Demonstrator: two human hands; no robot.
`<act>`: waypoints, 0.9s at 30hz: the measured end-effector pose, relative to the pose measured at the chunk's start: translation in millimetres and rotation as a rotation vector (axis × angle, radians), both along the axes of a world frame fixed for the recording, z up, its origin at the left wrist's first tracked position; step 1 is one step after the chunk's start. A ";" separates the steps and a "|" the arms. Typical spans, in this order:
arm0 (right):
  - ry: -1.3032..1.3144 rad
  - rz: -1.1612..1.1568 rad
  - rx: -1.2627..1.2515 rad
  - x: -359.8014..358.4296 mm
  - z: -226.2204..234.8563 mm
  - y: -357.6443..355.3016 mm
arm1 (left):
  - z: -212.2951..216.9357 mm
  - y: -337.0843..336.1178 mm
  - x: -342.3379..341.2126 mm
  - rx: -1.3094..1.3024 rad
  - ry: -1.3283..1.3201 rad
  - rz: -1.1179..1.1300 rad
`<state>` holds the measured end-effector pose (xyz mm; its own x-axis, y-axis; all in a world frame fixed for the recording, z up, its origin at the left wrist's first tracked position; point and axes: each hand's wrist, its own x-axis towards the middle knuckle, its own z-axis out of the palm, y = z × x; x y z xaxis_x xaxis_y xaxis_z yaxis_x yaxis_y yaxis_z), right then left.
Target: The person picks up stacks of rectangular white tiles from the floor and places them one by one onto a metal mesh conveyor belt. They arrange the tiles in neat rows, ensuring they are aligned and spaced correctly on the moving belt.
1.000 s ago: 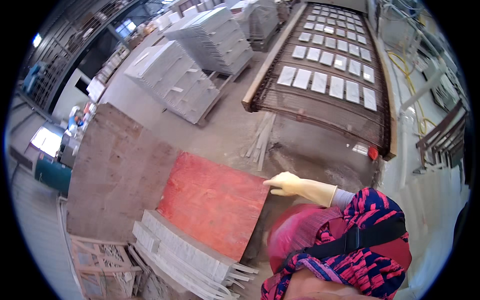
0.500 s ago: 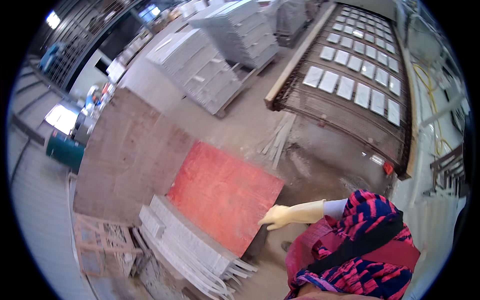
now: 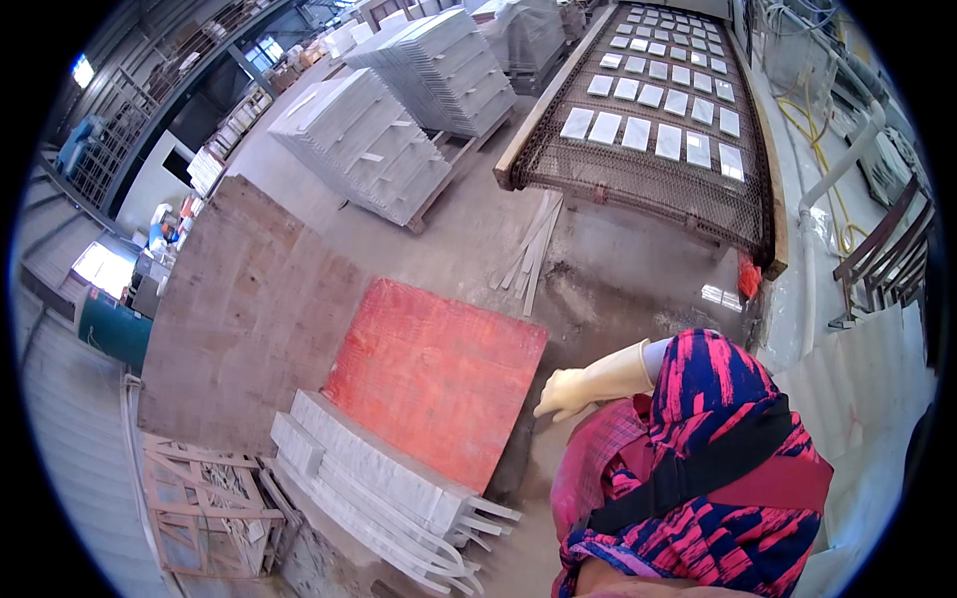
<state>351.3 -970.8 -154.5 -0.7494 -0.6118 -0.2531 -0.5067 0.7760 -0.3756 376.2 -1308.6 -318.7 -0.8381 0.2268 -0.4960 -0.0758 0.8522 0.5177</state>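
My right hand (image 3: 565, 396), in a pale yellow rubber glove, hangs in the air just right of a red board (image 3: 434, 374). Its fingers are loosely bent and slightly apart, with nothing seen in them. No contact with the board shows. Along the board's near left side lies a stack of grey-white stone strips (image 3: 374, 468), some thin ends jutting out toward me. A large brown board (image 3: 239, 319) adjoins the red one on the left. My left hand is out of the picture.
At the upper right, rows of white tiles lie on a mesh conveyor (image 3: 618, 184) with wooden side rails. Stacks of pale slabs (image 3: 369, 149) stand on pallets farther back. Loose strips (image 3: 533, 249) lie on the wet floor. A wooden crate (image 3: 209, 503) stands at the lower left.
My right hand has moved away from the red board's right edge, which it overlapped before. The whole view has shifted slightly, with the conveyor now higher and farther left in the picture.
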 end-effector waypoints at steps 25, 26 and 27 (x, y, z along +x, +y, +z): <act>-0.164 0.116 0.365 -35.2 -15.2 -150.6 | -36.0 -137.6 283.8 0.110 -0.183 0.990; -0.192 0.113 0.364 -38.2 -26.0 -156.3 | -38.6 -138.5 284.1 0.157 -0.196 1.016; -0.218 0.114 0.356 -41.5 -35.4 -164.2 | -45.1 -147.6 286.9 0.163 -0.201 1.021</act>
<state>309.8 -1135.0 -189.8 -0.5875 -0.5335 -0.6084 -0.5354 0.8201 -0.2021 663.1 -1456.1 -363.8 -0.5745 -0.4643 -0.6741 -0.8156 0.2561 0.5188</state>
